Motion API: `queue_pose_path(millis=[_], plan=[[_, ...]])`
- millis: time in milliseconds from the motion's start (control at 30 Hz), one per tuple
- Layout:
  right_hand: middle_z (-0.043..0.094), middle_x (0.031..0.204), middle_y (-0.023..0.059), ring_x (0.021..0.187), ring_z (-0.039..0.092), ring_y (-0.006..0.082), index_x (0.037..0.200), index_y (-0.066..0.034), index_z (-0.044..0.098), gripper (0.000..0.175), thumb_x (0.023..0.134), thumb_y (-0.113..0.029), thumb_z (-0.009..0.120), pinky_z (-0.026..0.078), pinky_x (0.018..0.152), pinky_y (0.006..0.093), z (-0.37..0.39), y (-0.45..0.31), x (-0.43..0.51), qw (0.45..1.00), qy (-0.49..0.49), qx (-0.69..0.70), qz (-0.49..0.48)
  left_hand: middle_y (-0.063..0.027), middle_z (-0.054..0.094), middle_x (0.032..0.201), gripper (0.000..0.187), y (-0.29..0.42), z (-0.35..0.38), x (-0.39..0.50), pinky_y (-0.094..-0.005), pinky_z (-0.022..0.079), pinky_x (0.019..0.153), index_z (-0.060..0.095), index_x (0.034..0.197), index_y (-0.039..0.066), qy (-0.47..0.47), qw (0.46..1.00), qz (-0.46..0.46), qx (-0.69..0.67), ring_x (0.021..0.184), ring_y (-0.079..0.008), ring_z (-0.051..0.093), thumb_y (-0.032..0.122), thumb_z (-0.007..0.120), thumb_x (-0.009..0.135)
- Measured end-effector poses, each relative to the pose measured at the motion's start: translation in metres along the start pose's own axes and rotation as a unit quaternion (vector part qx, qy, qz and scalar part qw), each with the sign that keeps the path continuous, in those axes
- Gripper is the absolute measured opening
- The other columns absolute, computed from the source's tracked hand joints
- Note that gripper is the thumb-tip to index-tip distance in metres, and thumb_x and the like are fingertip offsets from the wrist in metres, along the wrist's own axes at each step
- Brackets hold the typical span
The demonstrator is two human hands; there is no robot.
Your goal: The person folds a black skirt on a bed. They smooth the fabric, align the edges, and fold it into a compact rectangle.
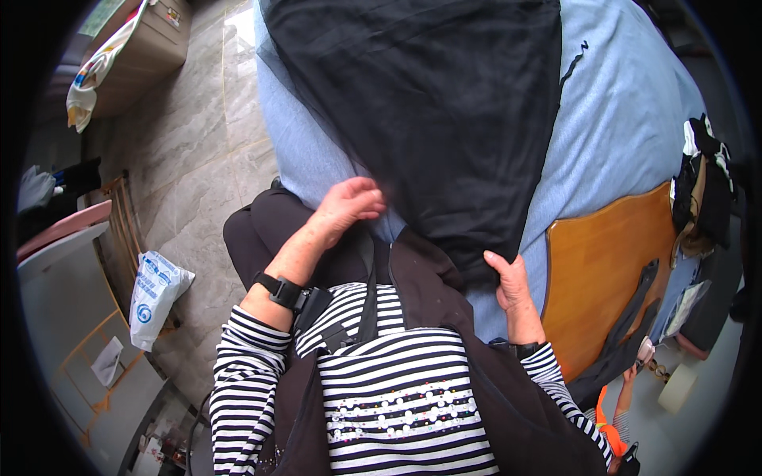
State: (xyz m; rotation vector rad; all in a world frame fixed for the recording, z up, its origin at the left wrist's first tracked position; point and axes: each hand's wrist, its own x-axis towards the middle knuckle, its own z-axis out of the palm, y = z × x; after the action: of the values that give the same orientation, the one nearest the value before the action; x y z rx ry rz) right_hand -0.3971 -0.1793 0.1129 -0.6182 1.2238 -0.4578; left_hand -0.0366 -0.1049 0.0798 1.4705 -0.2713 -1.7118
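Black fabric (440, 113) lies spread over a blue cloth (613, 119) and narrows towards my body. My right hand (513, 279) grips its near right corner between thumb and fingers. At the left edge of the black fabric, my left hand (356, 201) is raised with its fingers loosely curled and holds nothing that shows. A thin black strip (572, 65) lies on the blue cloth, right of the fabric. Beneath my hands are my dark trousers and a striped top.
A wooden board (607, 238) lies at right, with dark straps (631, 315) across it. Beyond it are piled garments (702, 184) and a tape roll (677, 387). Another person's arm (625, 392) shows at lower right. A plastic bag (156, 297) stands at left, near a cardboard box (149, 59).
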Motion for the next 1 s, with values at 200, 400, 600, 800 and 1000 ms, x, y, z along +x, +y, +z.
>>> queue_pose_path(millis=[200, 400, 600, 800, 1000], plan=[[0.069, 0.132, 0.0191, 0.121, 0.068, 0.0345, 0.134, 0.0074, 0.061, 0.047, 0.096, -0.02, 0.06, 0.053, 0.109, 0.0485, 0.009, -0.037, -0.012, 0.941, -0.062, 0.329, 0.05, -0.0092, 0.068, 0.115, 0.049, -0.005, 0.024, -0.014, -0.0281, 0.056, 0.087, 0.056, 0.138, 0.0, -0.104, 0.988, -0.074, 0.091, 0.099, -0.0149, 0.066, 0.031, 0.068, 0.102], [0.068, 0.134, 0.0198, 0.123, 0.066, 0.0345, 0.138, 0.0051, 0.06, 0.053, 0.098, -0.029, 0.058, 0.05, 0.111, 0.0487, 0.031, -0.016, -0.042, 0.896, -0.157, 0.401, 0.106, -0.0108, 0.066, 0.129, 0.059, 0.012, 0.055, -0.034, -0.0322, 0.051, 0.101, 0.056, 0.14, 0.002, -0.218, 0.975, -0.018, 0.033, 0.115, -0.0179, 0.064, 0.045, 0.066, 0.102], [0.067, 0.135, 0.0212, 0.125, 0.065, 0.0313, 0.135, 0.0099, 0.058, 0.048, 0.095, -0.014, 0.067, 0.05, 0.113, 0.0437, 0.021, 0.004, -0.045, 0.903, -0.089, 0.366, 0.205, -0.0109, 0.069, 0.123, 0.051, 0.013, 0.073, -0.043, -0.0327, 0.056, 0.097, 0.06, 0.133, -0.002, -0.238, 0.968, -0.066, -0.048, 0.109, -0.0187, 0.068, 0.034, 0.072, 0.1], [0.068, 0.134, 0.0154, 0.124, 0.065, 0.0285, 0.136, 0.0047, 0.059, 0.051, 0.091, -0.014, 0.075, 0.047, 0.114, 0.0457, 0.0, 0.025, -0.053, 0.928, -0.062, 0.33, 0.162, -0.0061, 0.073, 0.113, 0.047, -0.001, 0.088, -0.039, -0.0309, 0.058, 0.089, 0.062, 0.132, 0.001, -0.227, 0.963, -0.087, -0.115, 0.097, -0.015, 0.069, 0.017, 0.08, 0.092], [0.061, 0.144, 0.0131, 0.135, 0.055, 0.0311, 0.146, -0.0059, 0.054, 0.074, 0.086, -0.035, 0.086, 0.039, 0.12, 0.0501, 0.005, 0.043, -0.065, 0.907, -0.128, 0.338, 0.217, -0.0058, 0.073, 0.106, 0.04, -0.012, 0.095, -0.038, -0.0257, 0.059, 0.078, 0.067, 0.124, 0.001, -0.256, 0.958, -0.094, -0.093, 0.091, -0.0138, 0.07, 0.008, 0.082, 0.087]])
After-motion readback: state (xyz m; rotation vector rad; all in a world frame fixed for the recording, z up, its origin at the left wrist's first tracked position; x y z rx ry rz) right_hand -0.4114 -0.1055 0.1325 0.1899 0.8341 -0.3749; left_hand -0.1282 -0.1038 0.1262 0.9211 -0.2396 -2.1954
